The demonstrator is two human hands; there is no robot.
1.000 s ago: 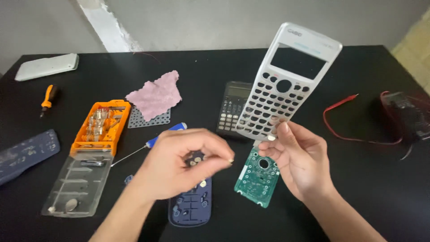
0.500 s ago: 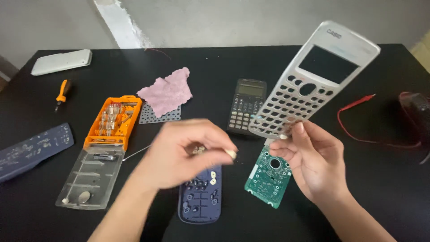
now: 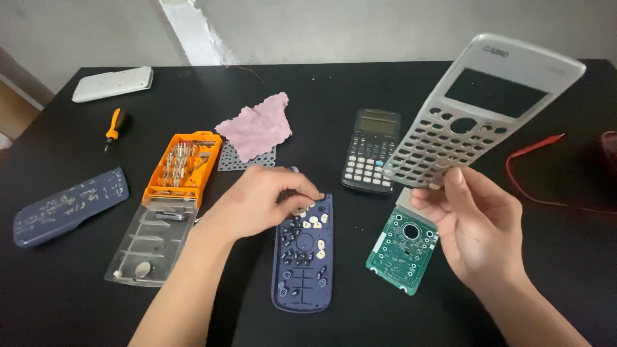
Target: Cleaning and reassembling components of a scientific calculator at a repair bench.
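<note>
Right hand (image 3: pixel 479 225) grip pinches grey calculator faceplate (image 3: pixel 479 112) by its lower edge, raised above green circuit board (image 3: pixel 403 249). Left hand (image 3: pixel 263 199) grip curled, fingertips on small keys in blue calculator shell (image 3: pixel 303 254), flat on worktop (image 3: pixel 83 302).

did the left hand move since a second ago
Yes. The left hand has come down from mid-air onto the top of the blue keypad shell, judged against the orange bit case beside it.
</note>
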